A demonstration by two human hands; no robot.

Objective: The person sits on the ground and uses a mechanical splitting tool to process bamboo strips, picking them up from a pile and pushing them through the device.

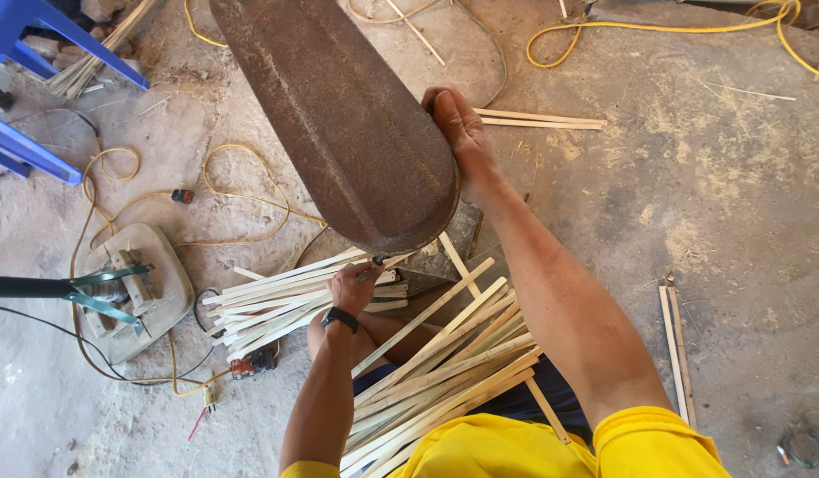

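Observation:
A large rusty brown metal cover (347, 124) with a rounded end hangs over the middle of the view. My right hand (461, 133) grips its right edge. My left hand (354, 285), with a black watch at the wrist, reaches under the cover's rounded tip and pinches a small dark part there. Below it a pile of pale split bamboo strips (285, 305) lies on the floor, and more strips (445, 372) rest across my lap.
A yellow cord (241, 190) loops over the dusty concrete floor. At left stands a fan base (139, 283) with green brackets, and blue plastic chair legs (29, 142) are at top left. Loose strips (538, 119) lie beyond the cover, two more strips (675, 345) at right.

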